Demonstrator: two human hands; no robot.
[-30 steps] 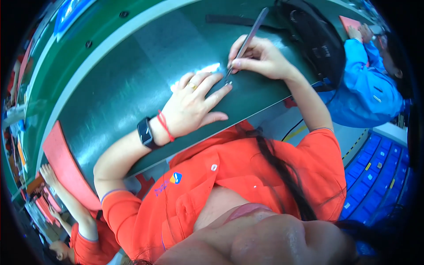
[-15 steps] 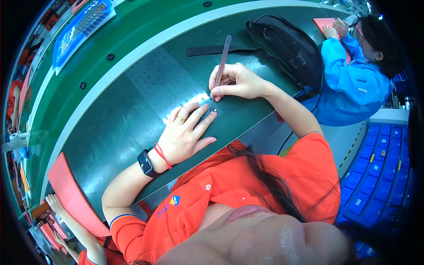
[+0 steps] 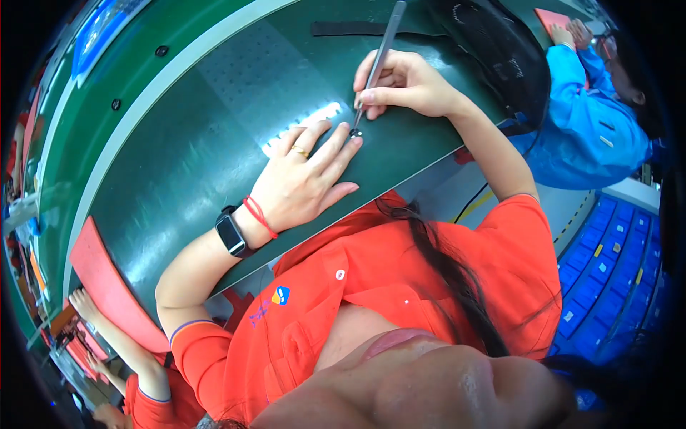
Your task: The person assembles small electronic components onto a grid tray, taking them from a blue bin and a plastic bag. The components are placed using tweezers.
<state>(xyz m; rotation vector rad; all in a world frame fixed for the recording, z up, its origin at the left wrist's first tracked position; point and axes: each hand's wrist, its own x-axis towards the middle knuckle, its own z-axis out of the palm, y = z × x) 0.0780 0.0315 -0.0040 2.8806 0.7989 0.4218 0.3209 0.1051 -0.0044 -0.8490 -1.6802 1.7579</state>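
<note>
Metal tweezers [image 3: 386,53] are pinched in my right hand [image 3: 409,84], their tips pointing down to the green tabletop [image 3: 236,118]. At the tips lies a tiny dark part [image 3: 356,133] with a light spot, too small to name. My left hand [image 3: 304,168] rests flat on the table, fingers stretched out, with the index and middle fingertips against or right beside that part. Whether the tweezer tips grip it I cannot tell.
A black mesh bag [image 3: 500,57] with a strap [image 3: 350,28] lies beyond my right hand. At the left is a red mat [image 3: 114,286]. A co-worker in blue [image 3: 586,129] sits on the right, near blue bins [image 3: 607,264]; another person's arm [image 3: 125,343] shows lower left.
The whole view has shifted, so the table and both hands appear higher. My hands keep nearly the same pose around the tiny part, with the tweezers still in my right hand.
</note>
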